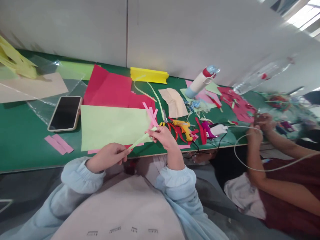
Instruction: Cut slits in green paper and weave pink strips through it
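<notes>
Between my two hands stretches a narrow pale green paper strip (139, 141). My left hand (111, 156) pinches its lower left end, and my right hand (162, 136) grips the upper right end between thumb and fingers. Under and behind the strip lies a light green paper sheet (112, 126). Pink strips (151, 114) lie crossed at the sheet's right edge. Just right of my right hand are scissors with orange handles (173, 129), partly hidden, and a yellow glue gun (184, 128).
A phone (65, 113) and two pink strips (59, 144) lie at left. Red sheets (107, 87) and a folded yellow piece (149, 75) are behind. A white bottle (200, 82) stands back right. At right a co-worker's hands (260, 128) work near a white cable (236, 150).
</notes>
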Available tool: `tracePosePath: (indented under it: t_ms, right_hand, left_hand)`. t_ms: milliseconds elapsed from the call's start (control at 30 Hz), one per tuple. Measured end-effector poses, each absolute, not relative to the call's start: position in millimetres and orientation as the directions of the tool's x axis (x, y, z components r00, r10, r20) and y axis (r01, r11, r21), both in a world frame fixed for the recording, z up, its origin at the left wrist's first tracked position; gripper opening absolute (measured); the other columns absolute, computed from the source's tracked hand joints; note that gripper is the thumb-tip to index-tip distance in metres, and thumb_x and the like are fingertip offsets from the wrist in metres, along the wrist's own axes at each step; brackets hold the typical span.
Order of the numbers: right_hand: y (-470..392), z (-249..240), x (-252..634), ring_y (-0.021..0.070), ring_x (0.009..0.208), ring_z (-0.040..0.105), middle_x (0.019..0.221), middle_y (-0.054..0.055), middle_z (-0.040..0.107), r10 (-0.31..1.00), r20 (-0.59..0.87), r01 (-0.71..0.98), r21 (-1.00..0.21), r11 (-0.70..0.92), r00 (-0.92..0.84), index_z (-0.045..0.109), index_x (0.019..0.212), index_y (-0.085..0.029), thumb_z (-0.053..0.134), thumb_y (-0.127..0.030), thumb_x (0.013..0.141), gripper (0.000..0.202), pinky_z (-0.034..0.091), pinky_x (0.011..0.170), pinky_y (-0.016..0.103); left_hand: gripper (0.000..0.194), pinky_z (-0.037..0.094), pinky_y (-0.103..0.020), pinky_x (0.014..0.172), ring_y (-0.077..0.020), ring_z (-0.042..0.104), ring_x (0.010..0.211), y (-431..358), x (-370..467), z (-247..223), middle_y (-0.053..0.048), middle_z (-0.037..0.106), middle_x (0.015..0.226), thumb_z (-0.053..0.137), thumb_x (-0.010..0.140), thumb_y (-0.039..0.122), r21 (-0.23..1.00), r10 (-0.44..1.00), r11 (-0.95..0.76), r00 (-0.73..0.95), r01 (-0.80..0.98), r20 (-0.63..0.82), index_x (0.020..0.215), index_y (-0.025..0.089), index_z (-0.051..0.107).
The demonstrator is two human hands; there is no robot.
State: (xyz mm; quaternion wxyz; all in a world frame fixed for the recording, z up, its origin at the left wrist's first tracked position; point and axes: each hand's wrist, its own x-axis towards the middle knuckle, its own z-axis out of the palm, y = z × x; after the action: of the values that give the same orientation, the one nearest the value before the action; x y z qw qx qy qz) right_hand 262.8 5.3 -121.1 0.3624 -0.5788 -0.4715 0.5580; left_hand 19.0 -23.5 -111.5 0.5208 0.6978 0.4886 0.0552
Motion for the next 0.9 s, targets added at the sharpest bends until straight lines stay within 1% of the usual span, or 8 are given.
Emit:
tracePosePath:
  t_ms: [133,267,400,500,567,600,767,900]
  right_hand:
    - [3.7,-129.4,271.1,0.0077,0.044,0.049,0.057,0.002,0.063,0.930,-0.357,0.206,-0.920,-0.334,-0.084,0.067,0.063,-0.014,0.081,-0.046,0.063,0.034,0.039,0.040,0.022]
    - [10.0,-125.6,266.0,0.0084,0.046,0.050,0.059,0.003,0.064,0.942,-0.320,0.334,-0.902,-0.272,-0.098,0.067,0.061,-0.016,0.074,-0.039,0.072,0.026,0.041,0.040,0.022]
    - [29.7,-113.4,264.2,0.0100,0.046,0.052,0.063,0.005,0.067,0.933,-0.324,0.514,-0.834,-0.202,-0.159,0.066,0.061,-0.017,0.068,-0.041,0.079,0.030,0.044,0.044,0.025]
    - [58.1,-103.5,268.9,0.0123,0.050,0.058,0.062,0.006,0.069,0.930,-0.324,0.765,-0.640,-0.080,-0.173,0.068,0.062,-0.018,0.061,-0.047,0.085,0.038,0.047,0.054,0.025]
    - [83.1,-98.6,273.3,0.0150,0.066,0.066,0.071,0.005,0.073,0.976,-0.196,0.914,-0.406,0.005,-0.093,0.072,0.073,-0.019,0.059,-0.043,0.088,0.032,0.048,0.064,0.024]
    - [96.5,-97.0,275.4,0.0170,0.078,0.069,0.083,0.006,0.075,0.986,-0.153,0.934,-0.357,0.001,-0.059,0.073,0.082,-0.018,0.059,-0.038,0.089,0.025,0.048,0.070,0.024]
    - [154.5,-99.3,278.8,0.0241,0.108,0.065,0.115,0.018,0.070,0.997,-0.046,0.974,-0.217,-0.064,0.055,0.064,0.117,-0.011,0.053,-0.028,0.094,0.031,0.046,0.089,0.031]
    - [178.1,-104.4,275.1,0.0287,0.106,0.065,0.112,0.025,0.068,0.994,-0.054,0.984,-0.149,-0.099,0.091,0.068,0.106,-0.005,0.057,-0.020,0.090,0.025,0.046,0.086,0.033]
  left_hand:
    - [0.047,0.040,-0.025,0.055,-0.0141,0.056,0.054,-9.8,7.9,-109.8,0.000,0.062,0.058,0.042,0.086,0.058,0.732,0.799,0.000,0.441,0.681,-0.410,0.063,0.021,0.060]
    - [0.045,0.034,-0.027,0.055,-0.0145,0.048,0.051,9.9,4.6,-103.4,-0.001,0.057,0.055,0.039,0.086,0.051,0.580,0.899,-0.105,0.326,0.808,-0.292,0.055,0.021,0.051]
    - [0.043,0.031,-0.029,0.056,-0.0167,0.049,0.055,30.2,5.0,-101.4,-0.003,0.060,0.061,0.038,0.086,0.049,0.489,0.929,-0.118,0.270,0.864,-0.253,0.058,0.021,0.054]
    - [0.042,0.027,-0.029,0.055,-0.0173,0.048,0.056,44.8,3.8,-107.8,-0.004,0.057,0.060,0.039,0.086,0.048,0.442,0.945,-0.143,0.255,0.886,-0.204,0.057,0.021,0.053]
    - [0.040,0.026,-0.029,0.055,-0.0170,0.048,0.056,53.2,2.4,-113.5,-0.004,0.056,0.060,0.041,0.086,0.046,0.438,0.932,-0.155,0.278,0.886,-0.232,0.058,0.021,0.053]
    - [0.039,0.027,-0.028,0.056,-0.0169,0.049,0.056,56.6,1.8,-116.1,-0.004,0.056,0.059,0.042,0.086,0.045,0.446,0.918,-0.166,0.303,0.880,-0.256,0.057,0.021,0.053]
    - [0.047,0.028,-0.029,0.056,-0.0182,0.052,0.058,61.6,-0.2,-118.6,-0.005,0.057,0.060,0.044,0.088,0.051,0.349,0.886,-0.188,0.312,0.918,-0.344,0.054,0.020,0.051]
    - [0.051,0.031,-0.030,0.058,-0.0223,0.060,0.069,52.0,-0.8,-107.2,-0.009,0.066,0.073,0.035,0.094,0.054,0.238,0.916,-0.150,0.225,0.960,-0.332,0.064,0.019,0.058]
